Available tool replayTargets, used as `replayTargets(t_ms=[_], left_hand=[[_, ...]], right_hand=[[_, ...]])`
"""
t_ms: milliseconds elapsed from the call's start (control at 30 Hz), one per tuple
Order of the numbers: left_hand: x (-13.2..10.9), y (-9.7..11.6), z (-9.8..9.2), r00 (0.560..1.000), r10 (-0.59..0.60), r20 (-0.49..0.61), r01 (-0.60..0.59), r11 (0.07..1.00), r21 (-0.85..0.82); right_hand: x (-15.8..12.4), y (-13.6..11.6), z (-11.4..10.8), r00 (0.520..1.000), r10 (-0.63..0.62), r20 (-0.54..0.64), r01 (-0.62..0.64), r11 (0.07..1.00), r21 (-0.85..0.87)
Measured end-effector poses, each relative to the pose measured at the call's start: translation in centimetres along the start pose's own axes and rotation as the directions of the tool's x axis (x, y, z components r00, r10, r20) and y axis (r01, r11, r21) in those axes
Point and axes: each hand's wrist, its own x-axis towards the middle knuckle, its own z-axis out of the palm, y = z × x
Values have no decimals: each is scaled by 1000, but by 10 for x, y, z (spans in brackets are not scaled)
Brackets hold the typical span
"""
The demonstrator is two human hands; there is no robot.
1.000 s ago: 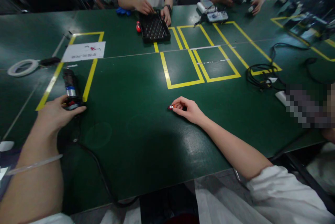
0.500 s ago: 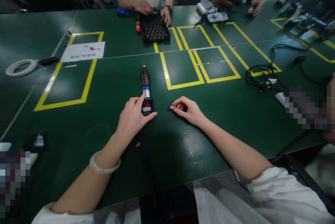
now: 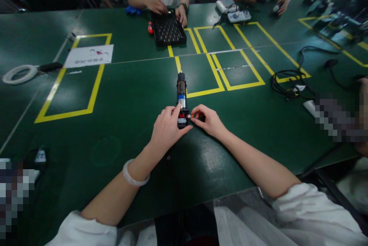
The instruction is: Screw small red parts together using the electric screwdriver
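A black electric screwdriver (image 3: 181, 92) with a blue-and-silver band lies on the green table (image 3: 123, 123), tip pointing away from me. My left hand (image 3: 168, 129) is wrapped round its near end. My right hand (image 3: 208, 120) pinches a small red-and-white part (image 3: 191, 116) and holds it against the tool's near end, right beside my left fingers. A pale bangle sits on my left wrist.
Across the table a person's hands rest on a black compartment tray (image 3: 169, 30), with a red object (image 3: 150, 28) beside it. Yellow tape boxes mark the table. A white sheet (image 3: 89, 55) and a white ring (image 3: 17, 74) lie left; coiled black cables (image 3: 287, 83) lie right.
My left hand has carried the screwdriver from the far left to the table's middle, up against my right hand. My right hand stayed put with the small part.
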Motion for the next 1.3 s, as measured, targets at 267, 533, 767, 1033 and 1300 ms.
replayTargets(t_ms=[267,533,767,1033,1300], left_hand=[[0,2,-1,1000,0,15,0,1000,28],[5,16,-8,997,-61,45,55,991,122],[16,8,-11,988,-143,59,131,976,174],[0,-48,-34,979,-162,121,120,948,296],[-30,-172,-60,893,-449,34,405,834,374]], right_hand=[[-2,-4,-3,1000,-4,-11,4,1000,-31],[-3,-11,-5,995,72,-66,-72,997,4],[-4,-11,-5,995,-1,100,-5,998,60],[-6,-6,-6,993,15,120,-32,989,147],[-5,-7,-7,991,26,134,-44,991,127]])
